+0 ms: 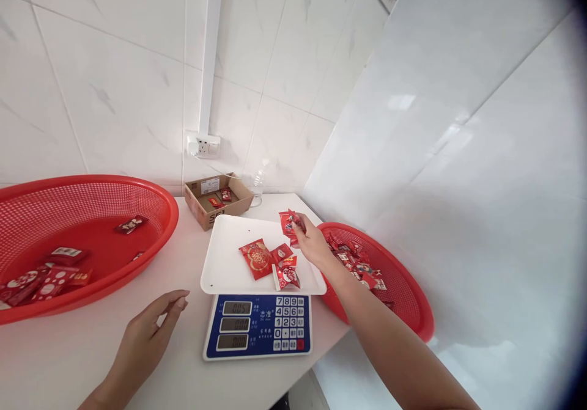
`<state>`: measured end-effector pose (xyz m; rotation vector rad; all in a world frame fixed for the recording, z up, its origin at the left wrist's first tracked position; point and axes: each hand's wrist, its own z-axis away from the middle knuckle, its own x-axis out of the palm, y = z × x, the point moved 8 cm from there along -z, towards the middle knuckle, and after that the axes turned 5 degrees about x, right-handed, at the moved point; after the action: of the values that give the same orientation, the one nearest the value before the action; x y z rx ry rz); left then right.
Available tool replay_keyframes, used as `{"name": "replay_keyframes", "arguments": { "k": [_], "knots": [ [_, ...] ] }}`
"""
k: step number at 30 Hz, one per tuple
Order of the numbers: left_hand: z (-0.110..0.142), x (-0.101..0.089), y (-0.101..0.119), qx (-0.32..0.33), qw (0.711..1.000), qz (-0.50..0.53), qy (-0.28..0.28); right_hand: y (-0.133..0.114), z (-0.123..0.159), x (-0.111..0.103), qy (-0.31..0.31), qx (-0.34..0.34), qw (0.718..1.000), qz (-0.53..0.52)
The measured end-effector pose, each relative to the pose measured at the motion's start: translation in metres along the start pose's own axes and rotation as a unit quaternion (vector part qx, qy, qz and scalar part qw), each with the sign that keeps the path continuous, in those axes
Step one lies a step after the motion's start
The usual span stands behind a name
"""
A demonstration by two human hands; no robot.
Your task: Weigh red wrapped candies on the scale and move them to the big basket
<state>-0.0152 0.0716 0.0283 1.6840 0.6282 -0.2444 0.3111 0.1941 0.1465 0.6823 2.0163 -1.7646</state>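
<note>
My right hand (310, 240) is closed on small red snack packets (290, 222), held above the right side of the white scale pan (224, 257). On the pan lie several red packets: a large flat one (257, 258) and smaller ones bunched beside it, such as a white-edged packet (287, 277). The digital scale (257, 327) has a blue panel with three small displays and a keypad. Left of it, over the white table, is my left hand (145, 330); thumb and forefinger meet at the tips, with nothing visible between them.
At the left stands a big red plastic basket (169, 214) with several packets in it. A smaller red basket (419, 318) of packets sits at the right, partly behind my forearm. Behind the scale are a cardboard box (198, 209) and a clear plastic bottle (259, 181) by the wall.
</note>
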Motion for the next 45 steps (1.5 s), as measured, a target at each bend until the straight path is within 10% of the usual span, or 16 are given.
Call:
{"name": "replay_keyframes", "arguments": {
  "k": [16, 31, 45],
  "knots": [
    [0.0, 0.001, 0.005, 0.014, 1.0, -0.008, -0.001, 0.004, 0.008, -0.002, 0.015, 0.047, 0.981, -0.186],
    [0.005, -0.003, 0.018, 0.01, 1.0, 0.018, 0.017, 0.071, 0.129, -0.127, 0.416, 0.04, 0.864, -0.282],
    [0.004, 0.002, 0.013, -0.018, 1.0, 0.023, -0.004, 0.111, 0.135, -0.103, 0.353, 0.15, 0.893, -0.237]
  ]
}}
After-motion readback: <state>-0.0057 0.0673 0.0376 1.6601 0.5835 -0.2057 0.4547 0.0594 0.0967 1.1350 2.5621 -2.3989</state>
